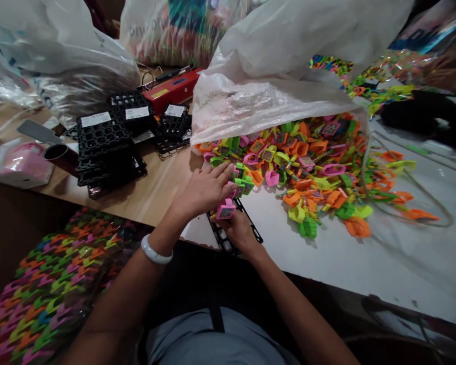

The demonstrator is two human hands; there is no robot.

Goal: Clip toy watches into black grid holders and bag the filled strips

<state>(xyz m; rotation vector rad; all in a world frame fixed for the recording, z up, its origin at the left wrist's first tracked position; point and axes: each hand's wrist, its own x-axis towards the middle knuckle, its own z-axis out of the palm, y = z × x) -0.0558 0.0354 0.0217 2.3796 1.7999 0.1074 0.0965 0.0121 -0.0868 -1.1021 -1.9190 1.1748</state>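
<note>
My left hand [207, 188], with a pale bangle at its wrist, reaches over a black plastic grid tray [256, 228] at the table's front edge. Its fingers are stretched out, and the fingertips touch green watch-like toys [245, 185] above the tray. Just below, my right hand [242, 230] is closed around a pink watch-like toy [225, 209] with a square picture face. Some of its fingers are hidden behind that toy. Beyond both hands, a heap of orange, green, yellow and pink toys [307, 162] spills from a white plastic bag [258, 96].
Stacked black grid trays [106, 142] with white labels stand at left, beside a dark cup [61, 154] and a pink tissue pack [25, 162]. A red box [175, 91] lies behind. Filled trays of coloured toys [57, 289] sit low at left. Another person's hand [446, 76] shows far right.
</note>
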